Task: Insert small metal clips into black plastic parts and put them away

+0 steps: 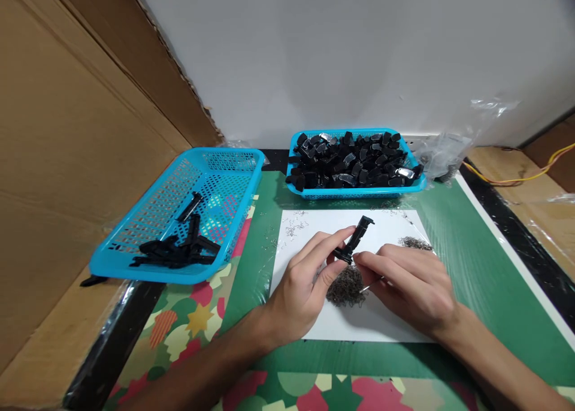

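Note:
My left hand [303, 282] grips a long black plastic part [358, 237] between thumb and fingers, its far end tilted up and to the right. Close against the part's lower end is my right hand [411, 282], its fingertips pinched together. A thin silvery metal tool [372, 286] pokes out below the right fingers; its kind cannot be made out. What the right fingertips press on the part is hidden. Under both hands, a heap of small bent wire pieces [344, 292] lies on a white sheet [332, 330].
A blue basket [245, 219] at the left holds several black parts. Another blue basket [359, 192], at the back, is piled with black pieces. More wire pieces [415, 243] lie on the sheet's right side. A clear plastic bag [449, 150] and yellow cable [516, 180] are at the right.

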A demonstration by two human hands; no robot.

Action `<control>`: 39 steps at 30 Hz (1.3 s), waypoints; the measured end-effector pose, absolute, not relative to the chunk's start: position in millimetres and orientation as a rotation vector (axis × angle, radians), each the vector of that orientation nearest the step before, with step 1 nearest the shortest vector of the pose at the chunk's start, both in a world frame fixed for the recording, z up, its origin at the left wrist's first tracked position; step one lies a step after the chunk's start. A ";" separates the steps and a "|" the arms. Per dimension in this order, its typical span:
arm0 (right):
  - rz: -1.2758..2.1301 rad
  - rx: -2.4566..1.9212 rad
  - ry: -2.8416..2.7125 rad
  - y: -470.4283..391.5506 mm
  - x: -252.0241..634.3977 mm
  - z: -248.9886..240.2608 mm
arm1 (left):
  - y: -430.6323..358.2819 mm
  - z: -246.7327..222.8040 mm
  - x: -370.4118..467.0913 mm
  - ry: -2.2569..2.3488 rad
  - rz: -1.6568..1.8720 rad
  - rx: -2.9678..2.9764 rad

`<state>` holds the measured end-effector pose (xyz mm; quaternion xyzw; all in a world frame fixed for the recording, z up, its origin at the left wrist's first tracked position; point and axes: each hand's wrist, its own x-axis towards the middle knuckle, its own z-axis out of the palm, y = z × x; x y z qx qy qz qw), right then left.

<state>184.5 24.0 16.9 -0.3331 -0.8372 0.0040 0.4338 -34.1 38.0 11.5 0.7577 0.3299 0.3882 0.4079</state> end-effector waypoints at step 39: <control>0.145 -0.893 -2.134 26.3 184.1 22.2 | 43.8 11.9 -33.6 0.803 0.936 1.468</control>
